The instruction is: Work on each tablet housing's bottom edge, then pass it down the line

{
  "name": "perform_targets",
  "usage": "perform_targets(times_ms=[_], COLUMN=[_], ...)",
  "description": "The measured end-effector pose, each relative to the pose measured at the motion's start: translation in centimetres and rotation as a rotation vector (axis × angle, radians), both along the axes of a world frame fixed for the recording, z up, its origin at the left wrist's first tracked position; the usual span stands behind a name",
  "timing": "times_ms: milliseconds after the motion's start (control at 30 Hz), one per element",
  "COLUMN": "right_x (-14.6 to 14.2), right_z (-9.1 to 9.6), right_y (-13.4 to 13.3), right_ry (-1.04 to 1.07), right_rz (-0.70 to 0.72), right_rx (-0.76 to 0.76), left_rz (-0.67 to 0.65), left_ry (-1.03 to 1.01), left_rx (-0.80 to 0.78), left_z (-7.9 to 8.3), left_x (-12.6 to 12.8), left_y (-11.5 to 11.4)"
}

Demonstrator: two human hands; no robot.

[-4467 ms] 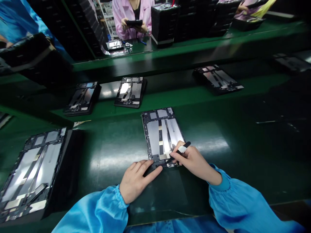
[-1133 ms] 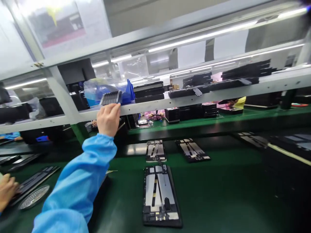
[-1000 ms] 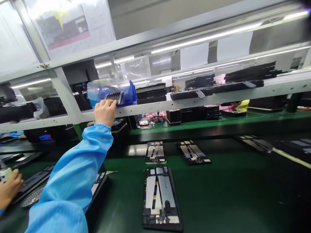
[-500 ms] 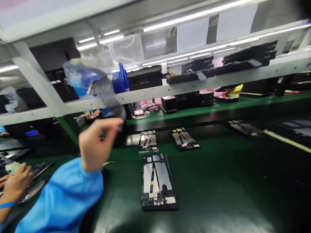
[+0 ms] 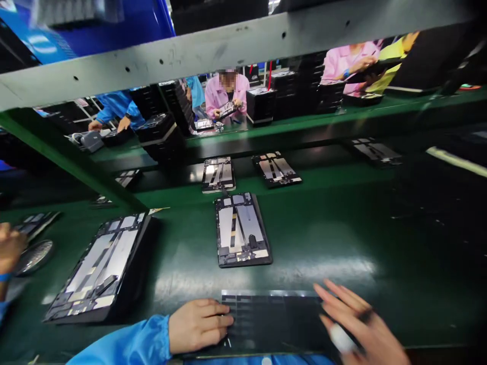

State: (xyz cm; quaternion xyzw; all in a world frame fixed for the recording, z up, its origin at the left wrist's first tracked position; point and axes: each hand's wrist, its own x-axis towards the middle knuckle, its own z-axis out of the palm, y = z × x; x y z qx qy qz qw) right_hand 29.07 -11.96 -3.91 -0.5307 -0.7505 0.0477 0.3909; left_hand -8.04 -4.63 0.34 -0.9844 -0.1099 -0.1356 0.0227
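Note:
A dark sheet [image 5: 274, 317] with rows of small parts lies flat at the near edge of the green bench. My left hand [image 5: 200, 324] rests on its left end with the fingers curled on the edge. My right hand [image 5: 357, 329] hovers over its right end, blurred, fingers stretched forward. A black pen-like tool with a white band [image 5: 340, 338] is tucked in that hand. An open tablet [image 5: 241, 230], its back removed, lies just beyond the sheet in the middle of the bench.
A second open tablet [image 5: 97, 266] sits on a black tray at the left. Another person's hand [image 5: 9, 246] and a metal dish [image 5: 34, 256] are at the far left. Two more tablets [image 5: 218, 174] [image 5: 276, 169] lie on the belt. A grey shelf beam [image 5: 190, 50] crosses overhead.
My left hand took the dark sheet off the upper shelf and brought it down onto the bench's near edge. My view tilted down, and my right hand came into sight.

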Motion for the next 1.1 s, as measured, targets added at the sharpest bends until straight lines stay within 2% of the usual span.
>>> perform_targets(times_ms=[100,167,200,300,333,367,467,567,767,900,1000,1100], right_x=[-2.4,-3.0,-3.1,-3.2,-3.3,-3.6,-5.0,-5.9,-3.1,-1.6,-2.4,-5.0], right_z=[-0.2,-0.5,-0.6,-0.1,0.3,0.8,2.3,2.7,1.2,2.4,4.0,4.9], right_y=[3.4,4.4,4.7,6.2,7.1,8.2,11.6,13.2,10.0,8.6,8.4,8.8], right_ry=[-0.076,-0.044,-0.013,0.076,0.094,0.104,0.088,0.091,0.088,0.014,0.013,0.064], right_rz=[0.086,0.095,0.092,0.054,0.043,0.032,0.050,0.086,0.007,-0.012,0.002,0.138], right_rx=[-0.122,-0.199,-0.244,-0.400,-0.449,-0.489,-0.531,-0.538,-0.452,-0.434,-0.407,-0.450], left_rz=[-0.001,0.114,0.239,0.738,0.856,0.919,0.878,0.798,0.713,0.729,0.687,0.596], left_ry=[-0.033,-0.119,-0.164,-0.257,-0.260,-0.245,-0.163,-0.158,-0.229,-0.238,-0.259,-0.317], left_rx=[-0.173,-0.261,-0.306,-0.403,-0.412,-0.418,-0.466,-0.527,-0.569,-0.535,-0.507,-0.528], left_z=[0.6,0.4,0.2,-0.6,-0.8,-1.0,-1.4,-1.7,-2.8,-2.3,-1.0,-0.1], left_x=[-1.4,-1.4,-1.3,-0.4,-0.1,0.1,0.7,1.1,3.4,4.8,5.5,6.4], left_y=[0.1,0.6,1.1,3.5,4.5,5.4,7.6,7.9,4.7,3.6,3.8,4.1])
